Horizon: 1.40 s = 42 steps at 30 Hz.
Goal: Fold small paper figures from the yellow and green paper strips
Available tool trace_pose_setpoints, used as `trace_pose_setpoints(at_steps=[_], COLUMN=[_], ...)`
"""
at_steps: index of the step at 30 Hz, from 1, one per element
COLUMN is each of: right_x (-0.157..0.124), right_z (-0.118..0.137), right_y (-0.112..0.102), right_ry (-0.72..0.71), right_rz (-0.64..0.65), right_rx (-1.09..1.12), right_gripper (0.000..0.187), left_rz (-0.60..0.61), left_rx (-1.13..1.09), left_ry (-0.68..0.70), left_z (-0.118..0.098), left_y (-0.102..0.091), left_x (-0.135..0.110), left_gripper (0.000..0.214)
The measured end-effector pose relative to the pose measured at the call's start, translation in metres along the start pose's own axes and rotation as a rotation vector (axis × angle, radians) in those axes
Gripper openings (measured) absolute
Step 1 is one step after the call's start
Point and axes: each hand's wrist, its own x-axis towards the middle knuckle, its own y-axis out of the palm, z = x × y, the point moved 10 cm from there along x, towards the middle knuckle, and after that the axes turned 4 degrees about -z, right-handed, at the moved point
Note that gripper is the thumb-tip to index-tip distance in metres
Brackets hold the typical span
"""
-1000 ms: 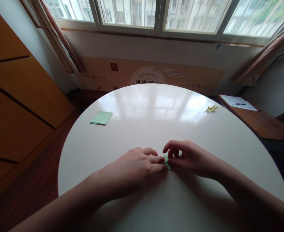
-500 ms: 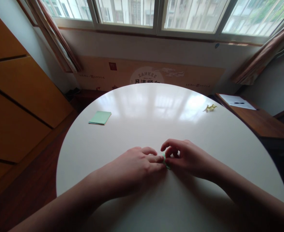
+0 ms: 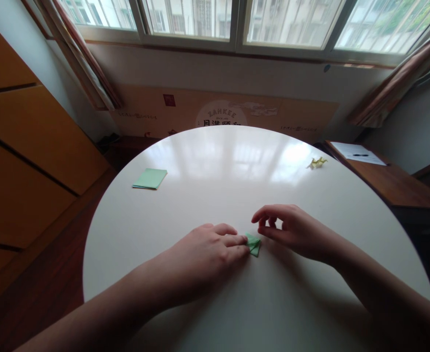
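A small folded piece of green paper (image 3: 253,244) lies on the round white table (image 3: 207,166), near its front. My left hand (image 3: 204,256) rests on the table with its fingertips pressed together on the paper's left edge, pinning it down. Just right of the paper hovers my right hand (image 3: 291,230), fingers loosely curled and apart, holding nothing; its thumb lies close to the paper's right corner.
A stack of green paper sheets (image 3: 150,178) lies at the table's left. A small yellow folded paper figure (image 3: 316,163) sits at the far right. A wooden side desk with a white sheet (image 3: 357,153) stands to the right; wooden cabinets line the left wall.
My right hand has let go of the green paper and drawn a little up and to the right, so more of the paper shows. The left hand has stayed put.
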Motion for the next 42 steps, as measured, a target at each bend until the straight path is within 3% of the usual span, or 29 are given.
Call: trace_pose_setpoints(at_steps=[6, 14, 42], right_x=[-0.003, -0.002, 0.002], right_z=[0.003, 0.002, -0.005], right_y=[0.004, 0.011, 0.014], right_ry=[-0.018, 0.010, 0.073], right_rz=[0.057, 0.028, 0.019], right_rx=[-0.055, -0.107, -0.079], right_gripper=[0.007, 0.005, 0.011], left_rz=[-0.026, -0.072, -0.043], left_rx=[0.019, 0.025, 0.037], left_ry=[0.017, 0.033, 0.047], left_z=[-0.002, -0.002, -0.004], left_y=[-0.001, -0.002, -0.002], left_x=[-0.001, -0.003, 0.001], left_gripper=[0.033, 0.034, 0.034])
